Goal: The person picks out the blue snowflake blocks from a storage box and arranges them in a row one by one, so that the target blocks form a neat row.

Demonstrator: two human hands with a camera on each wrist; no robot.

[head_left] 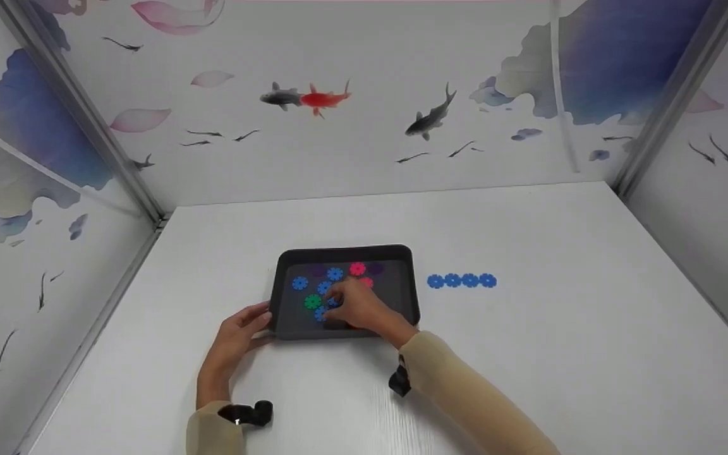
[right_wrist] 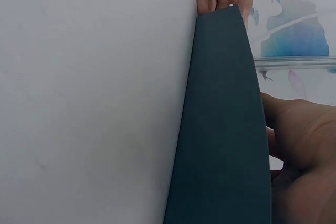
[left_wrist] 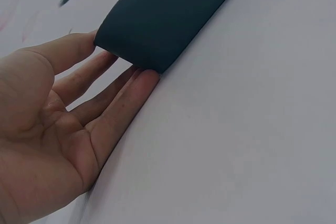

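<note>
A dark rectangular tray holds several small notched plastic discs. A green disc, a blue disc and a pink disc lie among them. My left hand touches the tray's left side with fingers extended, its thumb at the rim in the left wrist view. Inside the tray, my right hand reaches down with bent fingers. Blue shows between its thumb and forefinger; I cannot tell if they pinch that disc. In the right wrist view the tray wall hides the fingertips.
Right of the tray, several blue discs lie in a touching row on the white table. Printed panels with fish and leaves stand at the back and both sides. A black wrist camera sits near the tray's front edge.
</note>
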